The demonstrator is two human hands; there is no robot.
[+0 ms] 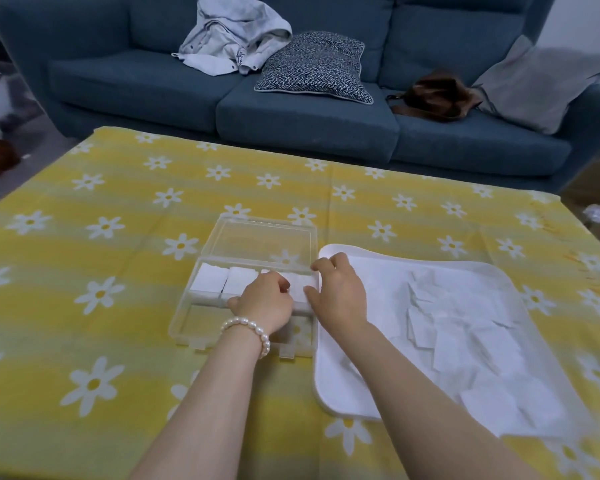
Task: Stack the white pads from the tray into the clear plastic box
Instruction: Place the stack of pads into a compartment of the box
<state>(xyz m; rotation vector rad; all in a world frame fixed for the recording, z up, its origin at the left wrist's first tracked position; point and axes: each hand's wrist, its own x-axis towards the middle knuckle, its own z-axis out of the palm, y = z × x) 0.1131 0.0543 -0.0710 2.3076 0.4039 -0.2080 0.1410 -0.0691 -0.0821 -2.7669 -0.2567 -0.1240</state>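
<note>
A clear plastic box (201, 317) is set open on a yellow flowered tablecloth (118, 209), its lid (262, 237) laid back flat on the far side. White pads (209, 279) are stacked in the box's far row of compartments. The left hand (264, 301), a pearl bracelet (248, 332) worn at its wrist, is curled over that row, but whether a pad is gripped cannot be told. The right hand (338, 289) is held at the box's right end with fingers bent, pressed against the last stack of pads. More loose pads are scattered in the white tray (329, 386) just beside the box, to its right.
</note>
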